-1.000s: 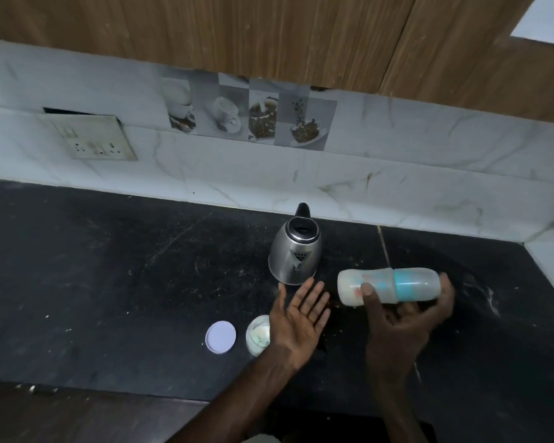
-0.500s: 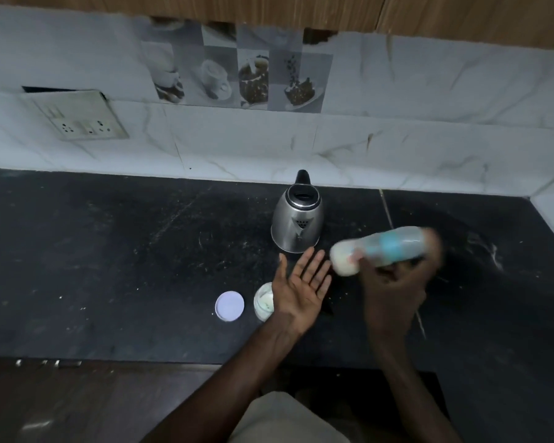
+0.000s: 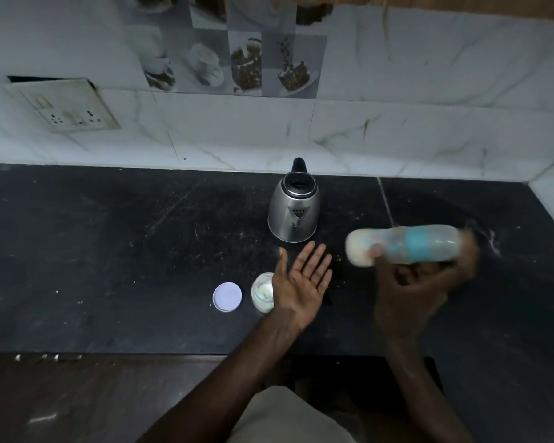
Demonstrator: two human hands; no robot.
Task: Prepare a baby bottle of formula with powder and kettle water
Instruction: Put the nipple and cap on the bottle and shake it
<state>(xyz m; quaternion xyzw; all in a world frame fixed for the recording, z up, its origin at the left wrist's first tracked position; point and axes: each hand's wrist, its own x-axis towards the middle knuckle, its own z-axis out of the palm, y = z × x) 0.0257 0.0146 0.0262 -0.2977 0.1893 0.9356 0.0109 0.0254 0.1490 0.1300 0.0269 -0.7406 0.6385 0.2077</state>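
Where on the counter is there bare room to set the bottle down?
Bare: the counter left of the lid and kettle, and the corner right of the kettle, beyond the right hand gripping the bottle. Crowded: jar and lid beside the open left hand.

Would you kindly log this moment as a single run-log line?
right hand: grips baby bottle sideways, blurred | left hand: open, palm up | kettle: upright on counter | powder jar: open, lid beside it

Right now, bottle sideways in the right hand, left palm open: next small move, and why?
Probably bring the bottle down, milky end first, onto the left hand: the right hand grips it sideways, that end nearest the upturned, open palm, likely to mix.
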